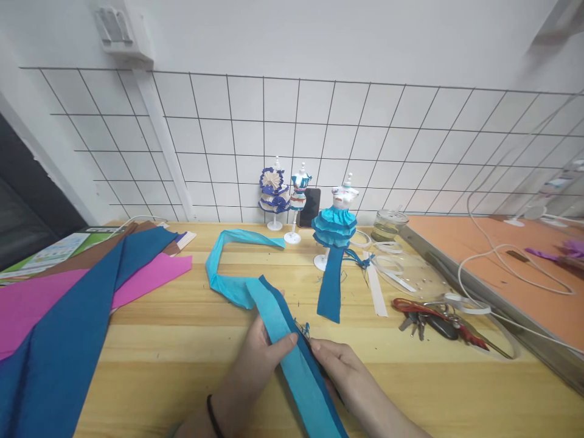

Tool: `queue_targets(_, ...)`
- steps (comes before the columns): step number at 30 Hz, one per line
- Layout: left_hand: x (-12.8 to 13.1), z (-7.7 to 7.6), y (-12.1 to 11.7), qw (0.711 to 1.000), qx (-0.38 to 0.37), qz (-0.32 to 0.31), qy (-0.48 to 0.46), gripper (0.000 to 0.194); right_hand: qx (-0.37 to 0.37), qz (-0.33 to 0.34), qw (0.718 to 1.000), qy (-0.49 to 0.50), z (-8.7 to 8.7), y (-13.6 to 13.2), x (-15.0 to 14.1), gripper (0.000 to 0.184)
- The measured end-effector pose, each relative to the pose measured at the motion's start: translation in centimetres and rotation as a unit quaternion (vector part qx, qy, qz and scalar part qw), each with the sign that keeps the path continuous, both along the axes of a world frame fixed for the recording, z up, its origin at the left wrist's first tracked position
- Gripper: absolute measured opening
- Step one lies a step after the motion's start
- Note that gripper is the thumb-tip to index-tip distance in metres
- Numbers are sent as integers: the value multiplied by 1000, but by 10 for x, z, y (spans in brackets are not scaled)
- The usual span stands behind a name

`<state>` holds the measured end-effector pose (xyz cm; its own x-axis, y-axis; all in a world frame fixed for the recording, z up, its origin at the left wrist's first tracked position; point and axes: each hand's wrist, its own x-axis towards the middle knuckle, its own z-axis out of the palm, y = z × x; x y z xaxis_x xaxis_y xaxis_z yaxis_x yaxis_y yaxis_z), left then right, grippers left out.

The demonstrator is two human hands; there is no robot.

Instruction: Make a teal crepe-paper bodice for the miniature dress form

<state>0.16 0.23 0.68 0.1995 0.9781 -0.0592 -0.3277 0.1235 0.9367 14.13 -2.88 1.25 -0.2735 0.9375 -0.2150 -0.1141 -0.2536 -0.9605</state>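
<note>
A long light-blue crepe paper strip [274, 316] lies over a dark-blue strip [280, 298], running diagonally to the bottom edge of the view. My left hand [267, 350] grips both layers, its thumb pressed on top. At the dark-blue edge, the fingers of my right hand [340, 365] are closed; something dark shows beneath them, too hidden to name. Thin blue shreds [302, 328] stick up by its fingertips. Beyond the hands, the light-blue strip bends back across the table. A miniature dress form [335, 225] with a layered blue skirt stands farther off.
Two smaller dress forms [274, 198] and a phone [311, 207] stand by the tiled wall. Large blue and pink paper sheets [86, 316] cover the left side. To the right are a glass jar [387, 225], keys [417, 322], a white cable [469, 274] and a dark-blue paper piece [331, 286].
</note>
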Motion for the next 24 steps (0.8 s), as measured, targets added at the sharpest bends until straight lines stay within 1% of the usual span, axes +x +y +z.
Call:
queue_targets(3, -2, 0, 1, 999, -32, -22, -18, 42, 88, -8, 993, -80, 1, -2, 4, 38)
queue_targets(4, -2, 0, 2, 999, -39, -17, -22, 41, 116, -7, 987, -111, 2, -2, 5, 37)
queue_targets(6, -3, 0, 3, 998, -51, 13, -21, 43, 160, 4, 973, -165, 3, -3, 7, 35)
queue_targets(9, -4, 1, 3, 997, -60, 50, -5, 48, 198, 19, 956, -215, 4, -4, 7, 34)
queue_targets(11, -5, 2, 3, 997, -48, 54, 1, 50, 205, 20, 953, -224, 4, -4, 7, 34)
queue_targets(14, -7, 2, 4, 998, -19, 57, 8, 52, 182, 11, 962, -205, 3, -3, 7, 33)
queue_targets(18, -8, 0, 8, 998, 4, 67, 0, 52, 109, 3, 985, -131, 1, -2, 8, 37)
queue_targets(21, -8, -2, 8, 999, 3, 48, -1, 48, 39, 16, 997, -61, 3, -2, 4, 39)
queue_targets(24, -7, -4, 7, 1000, 0, 26, 3, 47, 6, 23, 999, -37, 7, -1, 1, 42)
